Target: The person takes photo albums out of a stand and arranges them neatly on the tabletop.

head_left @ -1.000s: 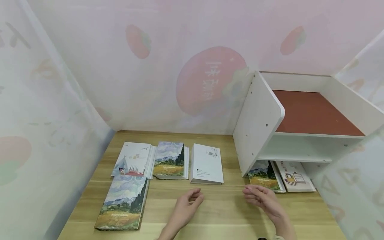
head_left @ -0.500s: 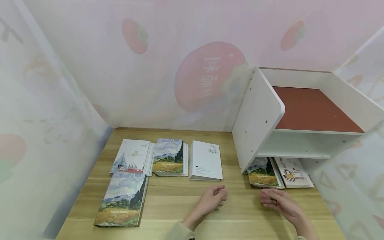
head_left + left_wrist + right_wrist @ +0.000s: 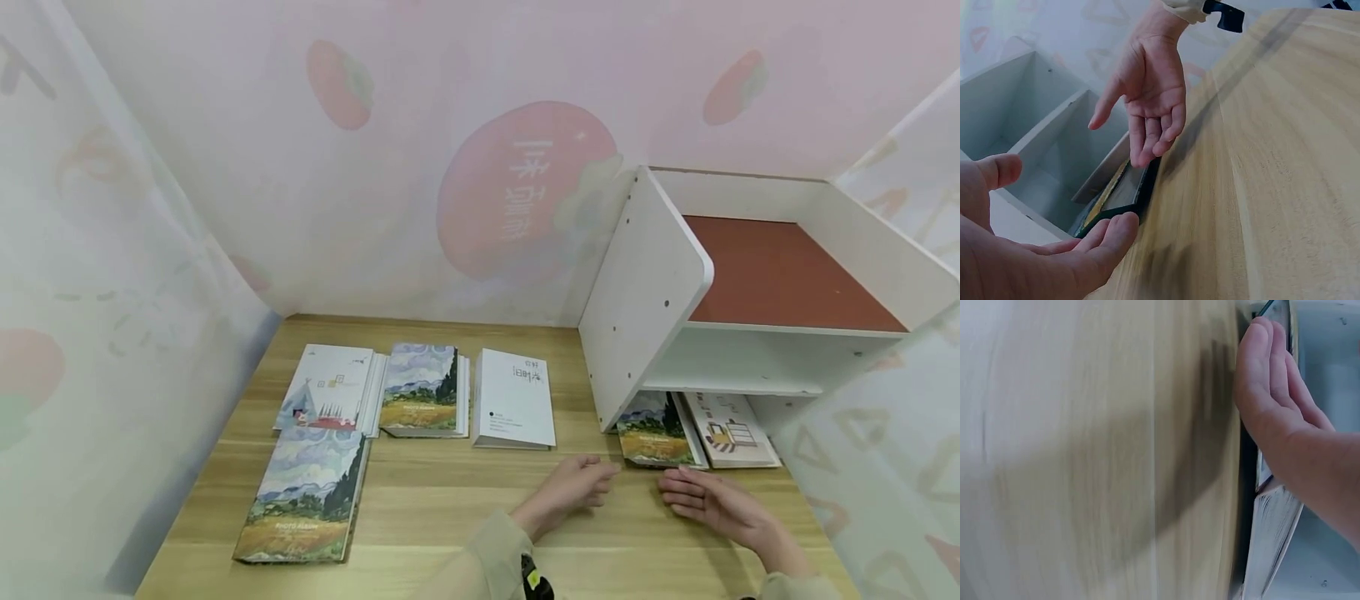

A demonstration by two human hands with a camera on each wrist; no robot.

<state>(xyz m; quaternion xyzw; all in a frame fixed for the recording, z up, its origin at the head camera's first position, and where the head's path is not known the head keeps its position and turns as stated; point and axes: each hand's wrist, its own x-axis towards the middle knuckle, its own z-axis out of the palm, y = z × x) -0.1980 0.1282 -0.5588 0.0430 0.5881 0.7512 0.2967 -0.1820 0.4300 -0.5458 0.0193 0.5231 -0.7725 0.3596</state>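
Note:
A photo album with a painted landscape cover (image 3: 654, 429) lies in the bottom compartment of the white shelf unit, its front end sticking out. To its right lies a white album with a small drawing (image 3: 733, 432). My left hand (image 3: 572, 492) is just in front and left of the landscape album, fingers extended and thumb apart in the left wrist view. My right hand (image 3: 716, 504) hovers by the front edge of the two albums, fingers extended close together. Neither hand holds anything. Whether fingertips touch the album (image 3: 1125, 187) I cannot tell.
The white shelf unit (image 3: 652, 300) stands at the table's right back. Further left lie a white album (image 3: 513, 396), a landscape album (image 3: 420, 387), a white album with a tent drawing (image 3: 326, 385) and another landscape album (image 3: 303, 500) overlapping its lower edge.
My left hand has moved right across the table toward the shelf albums. My right hand has also shifted right, to the front of them. The albums stay where they were.

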